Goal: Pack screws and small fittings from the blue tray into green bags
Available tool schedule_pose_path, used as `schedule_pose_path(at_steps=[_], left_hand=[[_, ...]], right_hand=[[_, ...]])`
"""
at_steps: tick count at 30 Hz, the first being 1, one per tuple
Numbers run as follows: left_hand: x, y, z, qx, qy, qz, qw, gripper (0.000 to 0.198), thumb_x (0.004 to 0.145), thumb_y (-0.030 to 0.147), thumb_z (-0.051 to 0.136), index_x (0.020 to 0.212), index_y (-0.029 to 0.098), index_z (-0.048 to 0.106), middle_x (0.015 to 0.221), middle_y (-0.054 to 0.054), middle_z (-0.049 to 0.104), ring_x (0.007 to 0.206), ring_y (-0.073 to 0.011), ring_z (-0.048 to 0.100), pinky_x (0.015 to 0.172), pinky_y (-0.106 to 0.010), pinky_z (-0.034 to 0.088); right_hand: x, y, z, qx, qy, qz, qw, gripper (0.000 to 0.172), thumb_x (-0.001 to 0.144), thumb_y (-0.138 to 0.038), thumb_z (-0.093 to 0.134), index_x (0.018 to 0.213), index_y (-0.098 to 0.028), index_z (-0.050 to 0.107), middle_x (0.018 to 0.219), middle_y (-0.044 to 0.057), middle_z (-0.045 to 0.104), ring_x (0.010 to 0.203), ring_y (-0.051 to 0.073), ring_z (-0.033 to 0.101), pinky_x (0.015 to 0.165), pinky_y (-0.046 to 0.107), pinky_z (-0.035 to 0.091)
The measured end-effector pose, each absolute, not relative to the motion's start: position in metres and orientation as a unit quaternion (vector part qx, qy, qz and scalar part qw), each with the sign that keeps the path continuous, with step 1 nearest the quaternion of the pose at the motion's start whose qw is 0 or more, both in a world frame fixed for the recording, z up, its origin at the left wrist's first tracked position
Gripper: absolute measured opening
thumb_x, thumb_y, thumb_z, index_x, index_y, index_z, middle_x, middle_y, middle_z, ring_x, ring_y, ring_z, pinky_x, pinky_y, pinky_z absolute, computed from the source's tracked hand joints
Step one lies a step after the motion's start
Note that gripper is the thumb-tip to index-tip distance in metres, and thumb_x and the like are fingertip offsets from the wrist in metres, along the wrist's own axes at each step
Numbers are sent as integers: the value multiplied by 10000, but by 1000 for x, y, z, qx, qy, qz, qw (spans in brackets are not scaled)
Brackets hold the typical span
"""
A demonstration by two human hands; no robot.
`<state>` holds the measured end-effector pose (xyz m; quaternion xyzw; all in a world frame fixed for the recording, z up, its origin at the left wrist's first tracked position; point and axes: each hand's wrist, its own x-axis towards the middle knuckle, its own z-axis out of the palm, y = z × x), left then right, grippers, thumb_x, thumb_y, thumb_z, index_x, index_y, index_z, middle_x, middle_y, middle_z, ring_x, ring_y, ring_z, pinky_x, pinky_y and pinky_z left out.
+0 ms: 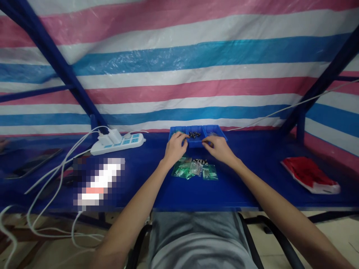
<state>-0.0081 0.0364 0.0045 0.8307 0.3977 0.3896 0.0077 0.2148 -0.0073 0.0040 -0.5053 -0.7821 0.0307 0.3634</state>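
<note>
Both my hands reach to a blue plastic tray [218,130] with three compartments at the back of the blue table. The middle compartment holds several small dark screws [194,134]. My left hand [175,147] is curled at the tray's left front edge, fingertips near the screws; whether it holds any is hidden. My right hand [218,147] is curled at the tray's right front edge, fingertips pinched together. Just in front of my hands lie several small green-tinted plastic bags [193,170] and a few loose screws [199,161].
A white power strip [119,144] with plugged chargers and white cables [56,175] sits left. A dark phone [33,163] lies at far left. A red and white bag [310,175] rests at right. Blue frame posts [58,63] and a striped tarp stand behind.
</note>
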Motion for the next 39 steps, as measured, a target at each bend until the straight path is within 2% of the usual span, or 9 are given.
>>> schedule_pose_path(at_steps=[3, 5, 10, 14, 20, 26, 34, 36, 39], left_hand=[[-9, 34, 9, 827, 402, 393, 21, 240, 930, 140, 494, 1059, 207, 684, 1044, -51, 634, 896, -178, 618, 833, -309, 502], [-9, 32, 10, 829, 401, 389, 22, 236, 928, 143, 492, 1053, 207, 682, 1055, -50, 627, 855, -166, 619, 816, -300, 505], [-6, 30, 6, 836, 396, 378, 16, 228, 934, 152, 482, 1034, 206, 680, 1076, -50, 607, 865, -160, 620, 815, -295, 501], [-5, 29, 5, 836, 400, 376, 17, 229, 942, 160, 468, 1021, 208, 677, 1077, -48, 603, 856, -155, 617, 806, -294, 497], [-6, 28, 8, 830, 411, 376, 19, 221, 936, 160, 468, 1011, 207, 670, 1082, -47, 606, 803, -144, 609, 762, -292, 487], [-5, 26, 9, 830, 415, 372, 23, 224, 934, 156, 461, 1006, 205, 668, 1071, -53, 607, 811, -149, 608, 762, -289, 487], [-5, 27, 7, 830, 410, 379, 17, 218, 934, 157, 466, 997, 204, 669, 1059, -55, 605, 799, -153, 600, 739, -295, 488], [-6, 28, 7, 829, 409, 382, 16, 219, 933, 155, 469, 996, 205, 672, 1050, -57, 604, 800, -155, 600, 739, -297, 490], [-6, 28, 7, 827, 412, 383, 16, 218, 931, 153, 476, 998, 208, 676, 1050, -55, 607, 792, -155, 598, 726, -297, 488]], right_hand=[[200, -17, 5, -438, -829, 122, 324, 206, 937, -307, 594, 997, -185, 749, 868, 51, 744, 707, 177, 645, 700, 291, 461], [191, -22, 1, -415, -849, 139, 296, 234, 931, -349, 615, 1029, -180, 743, 873, 59, 736, 727, 181, 649, 714, 296, 463], [179, -27, -8, -409, -864, 106, 274, 382, 938, -460, 605, 1169, -169, 698, 1045, 119, 704, 981, 252, 639, 847, 352, 476], [175, -30, -9, -398, -876, 92, 257, 334, 989, -405, 536, 1211, -222, 706, 1120, 106, 691, 1046, 251, 617, 907, 373, 464], [173, -32, -10, -393, -881, 90, 247, 301, 981, -395, 559, 1140, -226, 751, 1088, 88, 720, 1017, 244, 620, 917, 379, 454], [170, -31, -12, -379, -874, 108, 285, 213, 953, -286, 612, 1089, -208, 757, 1037, 74, 750, 958, 220, 646, 929, 374, 440], [166, -29, -12, -388, -824, 182, 372, 121, 870, -159, 666, 901, -218, 768, 972, 34, 766, 926, 205, 678, 970, 384, 423], [167, -28, -13, -402, -804, 209, 386, 130, 846, -152, 665, 877, -219, 772, 957, 32, 765, 906, 204, 679, 930, 369, 450], [170, -24, -14, -437, -761, 257, 404, 121, 820, -201, 671, 867, -209, 781, 920, 34, 763, 797, 188, 669, 792, 324, 488]])
